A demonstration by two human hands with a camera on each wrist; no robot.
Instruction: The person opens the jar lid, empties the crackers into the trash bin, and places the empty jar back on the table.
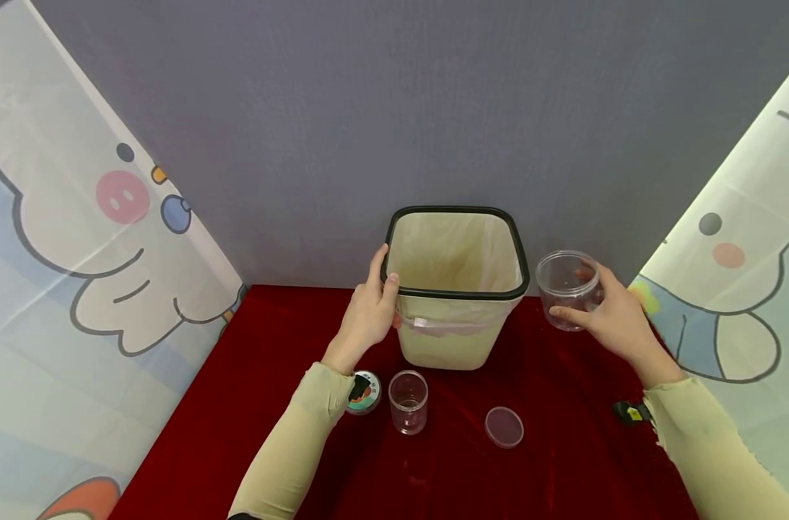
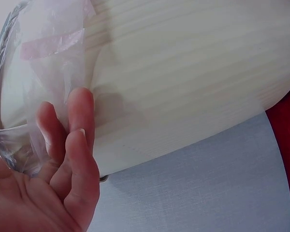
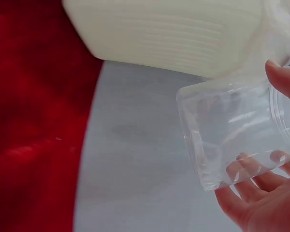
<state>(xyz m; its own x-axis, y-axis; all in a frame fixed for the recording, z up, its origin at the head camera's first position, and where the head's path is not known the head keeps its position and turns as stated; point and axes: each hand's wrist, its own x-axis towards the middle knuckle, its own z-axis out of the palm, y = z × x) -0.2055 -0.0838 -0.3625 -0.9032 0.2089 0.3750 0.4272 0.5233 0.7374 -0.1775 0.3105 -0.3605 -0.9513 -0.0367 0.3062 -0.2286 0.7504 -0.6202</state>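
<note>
A cream trash can [image 1: 455, 339] with a black rim and a thin plastic liner [image 1: 459, 238] stands at the back of the red cloth. My left hand [image 1: 368, 307] grips its left side, thumb at the rim; in the left wrist view the other fingers [image 2: 80, 116] lie along the lined wall. To the right of the trash can, my right hand [image 1: 611, 314] holds a wide, clear plastic jar [image 1: 566, 289] up off the cloth. The right wrist view shows the jar [image 3: 232, 125] see-through, with the thumb on one side and the fingers round the other.
On the red cloth [image 1: 446, 477], nearer me, stand a smaller clear jar [image 1: 408, 404] and a round container with a printed label [image 1: 367, 390], partly behind my left sleeve. A clear round lid [image 1: 504, 427] lies flat to their right. A grey wall [image 1: 459, 108] rises behind.
</note>
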